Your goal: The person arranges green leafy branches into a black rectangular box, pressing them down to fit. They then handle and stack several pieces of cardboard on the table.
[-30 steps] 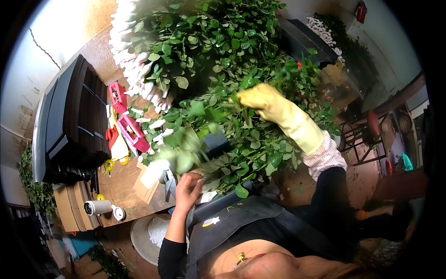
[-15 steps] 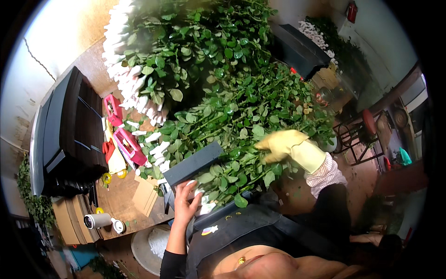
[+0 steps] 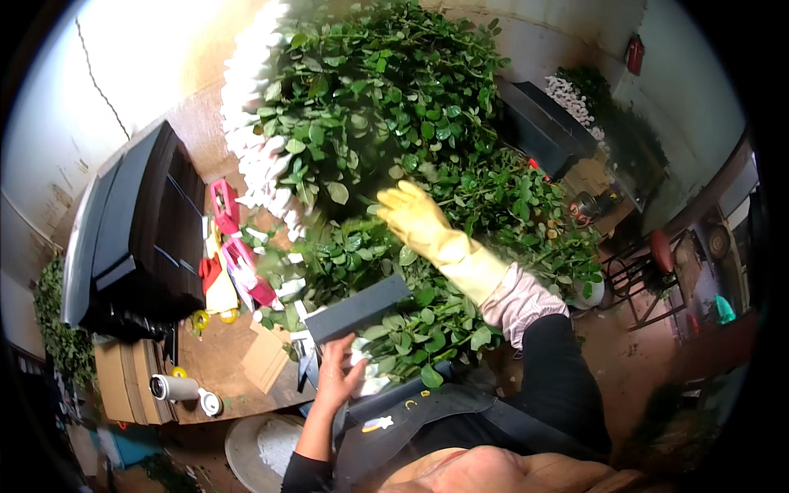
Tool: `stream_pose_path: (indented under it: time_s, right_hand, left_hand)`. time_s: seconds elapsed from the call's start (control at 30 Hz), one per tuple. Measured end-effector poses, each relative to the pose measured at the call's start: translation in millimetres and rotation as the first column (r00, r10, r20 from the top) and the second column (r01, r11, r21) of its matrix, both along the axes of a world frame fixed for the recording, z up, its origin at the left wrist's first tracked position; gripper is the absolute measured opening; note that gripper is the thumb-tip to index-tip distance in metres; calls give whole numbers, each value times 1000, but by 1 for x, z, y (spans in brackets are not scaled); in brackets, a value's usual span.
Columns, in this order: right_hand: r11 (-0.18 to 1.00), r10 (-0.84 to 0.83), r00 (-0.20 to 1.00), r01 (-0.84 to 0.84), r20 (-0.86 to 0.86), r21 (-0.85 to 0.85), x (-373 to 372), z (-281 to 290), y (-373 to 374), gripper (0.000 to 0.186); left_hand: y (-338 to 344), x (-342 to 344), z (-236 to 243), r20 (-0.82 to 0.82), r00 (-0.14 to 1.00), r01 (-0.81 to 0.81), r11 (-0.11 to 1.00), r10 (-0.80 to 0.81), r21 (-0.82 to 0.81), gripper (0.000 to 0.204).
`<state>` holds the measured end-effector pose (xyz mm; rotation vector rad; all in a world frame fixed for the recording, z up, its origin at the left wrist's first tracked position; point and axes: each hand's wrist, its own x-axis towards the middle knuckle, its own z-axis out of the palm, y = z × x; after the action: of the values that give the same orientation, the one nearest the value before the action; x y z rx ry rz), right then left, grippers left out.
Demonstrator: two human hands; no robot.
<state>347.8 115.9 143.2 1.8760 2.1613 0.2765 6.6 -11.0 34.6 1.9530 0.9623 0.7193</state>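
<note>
My bare left hand (image 3: 337,374) rests at the left end of a dark grey open box (image 3: 362,307), its fingers extended and thumb apart beside a few white-wrapped flower heads (image 3: 370,383). Leafy green stems (image 3: 427,333) lie in the box, close against my apron. My right hand (image 3: 421,220), in a long yellow rubber glove, stretches over the loose leafy stems (image 3: 509,209) beyond the box. Its fingers are extended, and I see nothing held in them. Behind it rises a large pile of leafy stems (image 3: 394,82) with white-wrapped heads (image 3: 255,123) along its left side.
Stacked dark boxes (image 3: 140,238) stand at the left. Near them are pink tools (image 3: 246,271), yellow tape rolls (image 3: 200,320), cardboard pieces (image 3: 266,359) and a white cup (image 3: 174,388). Another dark box (image 3: 542,123) is at the far right. A round white bin (image 3: 246,452) sits below the table edge.
My gloved right hand has moved left and farther away, from the stems by the box to over the pile's middle. My left hand stays by the box end. The view has shifted slightly.
</note>
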Motion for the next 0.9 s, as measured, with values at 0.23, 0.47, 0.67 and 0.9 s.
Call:
stream_pose_path:
  time_s: [0.23, 0.47, 0.67, 0.9]
  right_hand:
    - [884, 378, 453, 80, -807, 460, 7, 82, -106, 62]
    - [843, 511, 654, -254, -558, 474, 39, 37, -176, 71]
    - [985, 163, 855, -110, -492, 135, 67, -41, -215, 64]
    - [993, 93, 986, -81, -141, 85, -2, 50, -193, 49]
  left_hand:
    - [-3, 0, 3, 8, 1000, -25, 997, 26, -70, 59]
    - [0, -1, -13, 29, 999, 27, 998, -25, -57, 60]
    - [0, 4, -9, 12, 1000, -24, 999, 24, 29, 62]
    - [-1, -1, -10, 32, 997, -72, 997, 72, 3, 60]
